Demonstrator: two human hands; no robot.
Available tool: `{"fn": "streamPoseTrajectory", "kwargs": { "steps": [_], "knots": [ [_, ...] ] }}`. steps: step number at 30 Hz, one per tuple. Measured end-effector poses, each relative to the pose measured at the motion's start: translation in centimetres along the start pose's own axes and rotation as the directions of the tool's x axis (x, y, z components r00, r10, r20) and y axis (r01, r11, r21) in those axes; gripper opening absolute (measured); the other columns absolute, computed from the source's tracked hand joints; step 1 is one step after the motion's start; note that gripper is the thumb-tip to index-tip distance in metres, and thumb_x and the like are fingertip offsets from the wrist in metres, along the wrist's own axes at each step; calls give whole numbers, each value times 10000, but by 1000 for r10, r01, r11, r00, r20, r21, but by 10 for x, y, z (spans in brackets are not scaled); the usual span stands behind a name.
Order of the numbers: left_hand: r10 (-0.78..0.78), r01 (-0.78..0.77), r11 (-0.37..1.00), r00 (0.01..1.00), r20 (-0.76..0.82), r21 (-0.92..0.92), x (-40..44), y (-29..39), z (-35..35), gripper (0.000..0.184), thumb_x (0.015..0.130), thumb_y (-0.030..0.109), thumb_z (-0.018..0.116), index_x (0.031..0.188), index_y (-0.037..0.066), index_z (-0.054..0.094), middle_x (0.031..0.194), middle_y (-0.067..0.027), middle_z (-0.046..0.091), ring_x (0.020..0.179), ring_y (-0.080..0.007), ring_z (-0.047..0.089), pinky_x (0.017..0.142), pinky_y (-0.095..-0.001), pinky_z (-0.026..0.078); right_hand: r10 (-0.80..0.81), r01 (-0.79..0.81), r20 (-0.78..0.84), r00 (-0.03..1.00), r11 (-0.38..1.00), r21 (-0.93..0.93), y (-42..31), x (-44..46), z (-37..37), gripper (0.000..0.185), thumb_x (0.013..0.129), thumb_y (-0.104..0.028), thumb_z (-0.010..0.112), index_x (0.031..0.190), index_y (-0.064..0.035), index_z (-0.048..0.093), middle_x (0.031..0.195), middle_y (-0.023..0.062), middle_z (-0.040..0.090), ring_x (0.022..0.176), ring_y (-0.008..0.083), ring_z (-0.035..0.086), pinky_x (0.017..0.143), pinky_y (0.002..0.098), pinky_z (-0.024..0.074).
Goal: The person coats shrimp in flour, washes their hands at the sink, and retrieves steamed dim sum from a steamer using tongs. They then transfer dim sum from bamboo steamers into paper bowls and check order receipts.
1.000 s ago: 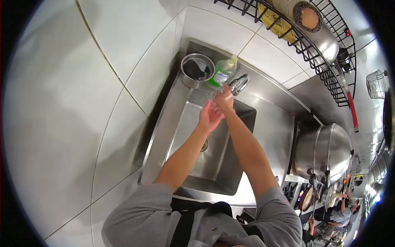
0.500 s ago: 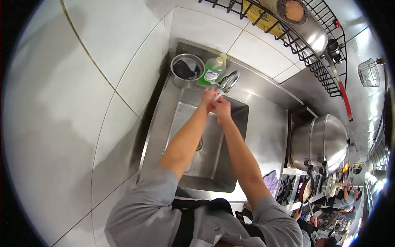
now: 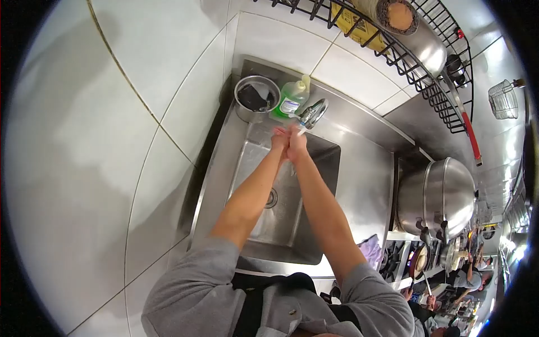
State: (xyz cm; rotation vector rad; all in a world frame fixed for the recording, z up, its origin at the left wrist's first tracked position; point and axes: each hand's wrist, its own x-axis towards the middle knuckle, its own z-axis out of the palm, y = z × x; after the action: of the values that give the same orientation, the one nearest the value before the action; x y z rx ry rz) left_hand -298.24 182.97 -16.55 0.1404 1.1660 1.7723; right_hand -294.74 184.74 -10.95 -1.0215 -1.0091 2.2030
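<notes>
My left hand [image 3: 279, 138] and my right hand [image 3: 296, 140] are pressed against each other at the far end of the steel sink [image 3: 328, 224]. Just above them is the chrome faucet [image 3: 316, 114], with a thin stream of water visible by the right hand. The fingers are small and smeared by motion, so their pose does not show clearly. No object is visible between the hands. Behind them stands a bottle of green liquid [image 3: 291, 101] with a pump top. To its left sits a round metal pot [image 3: 254, 115] containing something dark.
A black wire rack [image 3: 393, 53] hangs on the wall, carrying bowls and a red-handled utensil [image 3: 471, 135]. On the right are a large domed steel pot [image 3: 441, 196] and a purple cloth [image 3: 370, 250]. Other people [image 3: 469, 278] stand farther along the kitchen.
My hands have shifted against each other, the right now lying farther forward beside the left. Both remain below the faucet. In the background, people have moved slightly.
</notes>
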Motion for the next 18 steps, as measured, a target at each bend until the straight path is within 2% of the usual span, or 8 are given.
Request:
{"fn": "streamPoseTrajectory", "kwargs": {
  "steps": [2, 5, 8, 11, 12, 15, 16, 18],
  "knots": [
    [-72, -20, 636, 994, 85, 772, -20, 41, 7, 438, 932, 442, 348, 1100, 77, 523, 1156, -100, 567, 1000, -285, 570, 786, -399, 443, -136, 135, 23, 991, 924, -358, 1, -30, -6, 317, 896, -233, 486, 1134, -23, 498, 1039, 171, 592, 921, 264, 597, 782, 355, 489],
    [-24, 23, 998, 999, 25, 52, -8, 26, 10, 470, 939, 445, 310, 1147, 57, 475, 1205, -112, 545, 1077, -296, 529, 871, -424, 411, -230, 171, -65, 971, 858, -484, 13, -72, 8, 380, 870, -290, 549, 1151, -38, 504, 1056, 140, 595, 928, 238, 598, 779, 336, 473],
    [-51, 0, 724, 997, -54, -690, -7, 4, 6, 504, 947, 447, 272, 1194, 37, 427, 1254, -124, 523, 1154, -308, 488, 957, -448, 378, -177, 111, -77, 981, 843, -526, 8, -71, 13, 442, 847, -321, 574, 1158, -14, 512, 1074, 127, 602, 964, 260, 589, 781, 360, 471],
    [182, -97, 525, 983, 1, -846, -34, 13, 0, 468, 938, 380, 396, 1195, -7, 446, 1197, -201, 540, 1053, -355, 548, 935, -428, 416, -208, -40, -240, 948, 671, -740, 2, -39, 13, 467, 812, -337, 600, 1123, 8, 548, 1084, 159, 612, 980, 307, 595, 790, 396, 472],
    [115, -70, 672, 993, 11, -737, -51, 27, 2, 415, 965, 325, 313, 1254, 39, 397, 1230, -150, 535, 1143, -300, 499, 981, -461, 367, -249, -129, -327, 912, 581, -804, 3, -29, 11, 470, 796, -340, 613, 1104, 11, 565, 1084, 175, 616, 979, 323, 600, 793, 407, 472],
    [214, 38, 603, 955, 207, -797, -56, 13, -25, 317, 942, 260, 429, 1160, 37, 485, 1239, -145, 524, 1097, -281, 528, 943, -417, 416, -246, 103, 41, 968, 246, -964, -27, -30, 31, 446, 777, -309, 609, 1051, 41, 591, 1055, 269, 598, 966, 391, 595, 813, 432, 462],
    [148, 37, 729, 966, 210, -684, -71, 24, -19, 279, 942, 264, 436, 1103, 47, 508, 1161, -101, 553, 1082, -243, 528, 947, -414, 410, -424, 280, 207, 882, 117, -953, -10, 6, 11, 378, 749, -201, 609, 1067, -5, 551, 962, 232, 594, 933, 397, 586, 762, 437, 465],
    [-45, 232, 698, 958, 282, -678, -75, 22, -18, 276, 938, 271, 455, 1094, 47, 500, 1073, -104, 553, 1055, -254, 533, 950, -434, 403, -628, 476, 573, 526, -341, -811, 3, 53, -19, 378, 725, -90, 605, 1084, -46, 498, 813, 185, 582, 877, 408, 573, 700, 444, 469]
  ]
}}
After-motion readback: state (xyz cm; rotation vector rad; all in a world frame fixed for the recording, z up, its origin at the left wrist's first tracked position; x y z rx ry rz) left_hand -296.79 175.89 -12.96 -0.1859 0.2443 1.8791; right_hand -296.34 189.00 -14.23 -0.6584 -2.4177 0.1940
